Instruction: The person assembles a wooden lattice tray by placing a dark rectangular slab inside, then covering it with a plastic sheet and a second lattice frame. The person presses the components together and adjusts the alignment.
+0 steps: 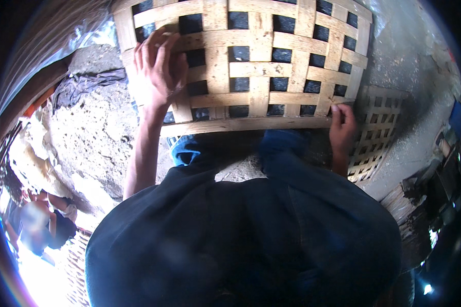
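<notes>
A large panel woven from flat, pale bamboo strips (261, 69) stands before my knees, with dark material showing through its square gaps. My left hand (161, 64) rests on its upper left part, fingers apart and slightly bent over the strips. At the panel's lower right corner, my right hand (341, 125) is closed, thumb and forefinger pinched together against the edge. Whatever lies between those fingertips is too small to make out; a thin sliver seems to stick up there. The lower rim of the panel (241, 124) runs just above my legs.
A second, smaller lattice of strips (376, 133) lies on the ground to the right. Dark cloth (87, 84) and rough ground (95, 128) are at the left, with clear plastic sheeting (95, 36) beyond. Another person (41, 222) is at the lower left. Broken wood (407, 204) lies at the right.
</notes>
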`<state>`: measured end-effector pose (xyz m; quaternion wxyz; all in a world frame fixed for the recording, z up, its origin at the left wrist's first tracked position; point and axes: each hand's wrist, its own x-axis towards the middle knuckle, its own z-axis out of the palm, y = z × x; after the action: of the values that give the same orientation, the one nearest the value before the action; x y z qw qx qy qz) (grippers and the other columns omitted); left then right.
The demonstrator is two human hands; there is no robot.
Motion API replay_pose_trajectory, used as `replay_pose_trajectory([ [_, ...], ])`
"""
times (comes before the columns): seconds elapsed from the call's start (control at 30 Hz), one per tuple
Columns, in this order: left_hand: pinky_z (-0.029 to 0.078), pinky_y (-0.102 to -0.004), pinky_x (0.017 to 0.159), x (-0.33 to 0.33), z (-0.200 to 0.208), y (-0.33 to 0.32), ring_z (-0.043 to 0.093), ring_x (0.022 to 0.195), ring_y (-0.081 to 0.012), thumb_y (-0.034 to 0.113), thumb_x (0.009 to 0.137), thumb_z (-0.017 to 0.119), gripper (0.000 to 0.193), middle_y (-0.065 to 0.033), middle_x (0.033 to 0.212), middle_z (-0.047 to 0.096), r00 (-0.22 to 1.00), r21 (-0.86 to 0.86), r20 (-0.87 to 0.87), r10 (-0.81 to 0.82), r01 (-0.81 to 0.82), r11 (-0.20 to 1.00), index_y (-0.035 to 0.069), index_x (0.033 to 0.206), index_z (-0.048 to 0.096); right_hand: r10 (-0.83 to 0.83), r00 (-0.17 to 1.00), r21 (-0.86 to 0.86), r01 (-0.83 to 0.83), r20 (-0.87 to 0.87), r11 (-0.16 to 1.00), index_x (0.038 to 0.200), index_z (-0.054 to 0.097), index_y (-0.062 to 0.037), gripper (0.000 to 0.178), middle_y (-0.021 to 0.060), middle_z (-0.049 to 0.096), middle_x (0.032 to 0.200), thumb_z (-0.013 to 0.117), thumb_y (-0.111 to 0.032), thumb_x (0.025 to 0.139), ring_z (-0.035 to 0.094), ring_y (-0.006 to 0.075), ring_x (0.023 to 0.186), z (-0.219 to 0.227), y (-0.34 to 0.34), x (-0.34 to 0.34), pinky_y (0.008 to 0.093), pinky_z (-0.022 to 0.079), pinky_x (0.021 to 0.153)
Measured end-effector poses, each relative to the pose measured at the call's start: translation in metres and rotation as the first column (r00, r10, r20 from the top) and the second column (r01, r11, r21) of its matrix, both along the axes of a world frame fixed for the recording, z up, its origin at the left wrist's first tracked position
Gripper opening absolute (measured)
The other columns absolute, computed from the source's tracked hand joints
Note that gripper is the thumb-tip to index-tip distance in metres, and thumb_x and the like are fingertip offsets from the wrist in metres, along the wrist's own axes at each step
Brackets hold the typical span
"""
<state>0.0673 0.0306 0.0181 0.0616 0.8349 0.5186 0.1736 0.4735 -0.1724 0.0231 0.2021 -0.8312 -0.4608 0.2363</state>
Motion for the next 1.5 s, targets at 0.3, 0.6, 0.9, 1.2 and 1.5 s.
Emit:
replay_pose_trajectory([
  [0.3, 0.026, -0.0625, 0.12, 0.057, 0.004, -0.031, 0.032, 0.151, -0.0333, 0.04, 0.092, 0.068, 0.057, -0.0079, 0.165, 0.032, 0.939, -0.188, 0.113, -0.325, 0.342, 0.921, 0.017, 0.143, 0.058, 0.429, 0.886, 0.187, -0.458, 0.176, 0.869, 0.147, 0.05, -0.0054, 0.055, 0.0257, 0.034, 0.159, 0.062, -0.026, 0.097, 0.04, 0.0433, 0.143, 0.004, 0.086, -0.083, 0.0495, 0.033, 0.118],
  [0.6, 0.016, -0.0644, 0.123, -0.007, -0.003, -0.015, 0.024, 0.153, -0.0362, 0.055, 0.094, 0.062, 0.071, -0.0081, 0.166, 0.028, 0.991, -0.195, -0.008, -0.132, 0.128, 0.972, 0.031, 0.157, 0.038, 0.532, 0.667, -0.143, -0.546, 0.523, 0.825, 0.16, 0.031, -0.0124, 0.07, 0.0111, 0.022, 0.169, 0.046, -0.05, 0.103, 0.016, 0.0375, 0.156, -0.012, 0.106, -0.035, 0.0675, 0.012, 0.12],
  [0.9, 0.008, -0.0632, 0.123, -0.086, 0.014, -0.011, 0.018, 0.154, -0.0439, 0.046, 0.104, 0.048, 0.062, -0.0173, 0.167, 0.027, 0.945, 0.047, -0.187, 0.267, -0.263, 0.964, 0.012, 0.156, 0.042, 0.167, 0.846, 0.088, -0.243, 0.507, 0.966, 0.157, 0.036, -0.009, 0.068, 0.0212, 0.027, 0.165, 0.06, -0.031, 0.098, 0.02, 0.0399, 0.155, -0.004, 0.108, 0.025, 0.062, 0.017, 0.121],
  [1.2, 0.005, -0.0601, 0.125, 0.057, 0.001, 0.013, 0.02, 0.156, -0.0324, 0.058, 0.099, 0.049, 0.067, -0.0073, 0.168, 0.027, 0.938, -0.24, -0.199, -0.285, 0.235, 0.942, 0.023, 0.155, 0.044, 0.58, 0.708, -0.018, -0.628, 0.403, 0.778, 0.153, 0.045, -0.014, 0.073, 0.0179, 0.03, 0.165, 0.058, -0.056, 0.095, 0.026, 0.0375, 0.153, -0.007, 0.15, -0.092, 0.0657, 0.014, 0.121],
  [1.5, 0.015, -0.0621, 0.122, -0.079, -0.005, 0.023, 0.021, 0.155, -0.038, 0.046, 0.106, 0.043, 0.06, -0.0139, 0.167, 0.027, 0.925, 0.005, -0.292, 0.242, -0.252, 0.968, 0.016, 0.158, 0.039, -0.01, 0.846, 0.132, -0.071, 0.532, 0.989, 0.146, 0.045, -0.0012, 0.061, 0.0257, 0.047, 0.148, 0.058, -0.041, 0.101, 0.045, 0.0431, 0.137, -0.041, 0.094, 0.119, 0.0597, 0.033, 0.111],
])
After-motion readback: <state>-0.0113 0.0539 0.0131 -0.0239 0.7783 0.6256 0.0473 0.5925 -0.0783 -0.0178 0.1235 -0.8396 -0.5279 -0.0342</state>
